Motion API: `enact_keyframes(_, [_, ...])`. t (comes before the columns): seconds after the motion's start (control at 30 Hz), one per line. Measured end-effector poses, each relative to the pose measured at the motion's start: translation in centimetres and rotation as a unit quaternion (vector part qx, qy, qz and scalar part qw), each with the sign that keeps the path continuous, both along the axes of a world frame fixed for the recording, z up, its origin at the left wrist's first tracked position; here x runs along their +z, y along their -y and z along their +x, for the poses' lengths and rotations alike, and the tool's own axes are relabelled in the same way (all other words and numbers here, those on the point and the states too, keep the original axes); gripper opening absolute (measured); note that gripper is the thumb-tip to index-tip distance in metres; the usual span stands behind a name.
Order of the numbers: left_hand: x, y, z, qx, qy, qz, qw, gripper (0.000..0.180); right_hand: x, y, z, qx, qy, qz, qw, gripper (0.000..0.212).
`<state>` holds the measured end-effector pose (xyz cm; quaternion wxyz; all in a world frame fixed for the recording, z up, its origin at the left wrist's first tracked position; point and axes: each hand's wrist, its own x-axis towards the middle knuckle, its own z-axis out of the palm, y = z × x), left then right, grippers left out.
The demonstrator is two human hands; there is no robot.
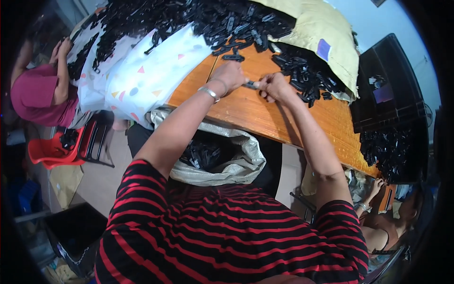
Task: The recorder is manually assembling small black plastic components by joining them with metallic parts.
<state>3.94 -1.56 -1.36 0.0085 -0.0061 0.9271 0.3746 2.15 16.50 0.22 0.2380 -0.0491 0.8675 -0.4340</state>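
While a person in a maroon shirt (38, 94) was at the far left, near a red chair (54, 150), a white patterned sheet (146, 78) covered that side of the counter (246, 111), with many black pieces spread upon it. Next, an open woven sack (254, 163) with dark pieces inside stood below the front edge. Above the counter, the left hand (228, 76) had its fingers closed on one end of a small dark piece (250, 84), which was between the two hands. The right hand (275, 87) pinched the other end with thumb and fingers. To the right lay a heap of black pieces (307, 78), beside a yellowish sack (343, 71), and farther right stood a large black bin (390, 102).
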Motion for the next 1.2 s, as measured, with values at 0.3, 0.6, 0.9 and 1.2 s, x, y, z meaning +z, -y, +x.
enact_keyframes(0.3, [1.1, 4.8, 7.7, -0.156, 0.009, 0.153, 0.976, 0.019, 0.7, -4.6, 3.5, 0.052, -0.105, 0.009, 0.993, 0.018])
enact_keyframes(0.6, [0.1, 2.7, -0.6, 0.026, -0.322, -0.104, 0.941, 0.017, -0.5, -5.0, -2.7, 0.125, -0.454, 0.32, 0.822, 0.022])
enact_keyframes(0.9, [-1.0, 2.6, -1.7, 0.011, -0.239, -0.107, 0.965, 0.014, 0.3, -3.3, -1.0, 0.089, -0.458, 0.037, 0.884, 0.014])
enact_keyframes(1.2, [-1.2, 2.6, 0.3, 0.038, -0.099, 0.171, 0.98, 0.022, -1.9, 0.0, 4.2, 0.09, -0.438, 0.046, 0.893, 0.014])
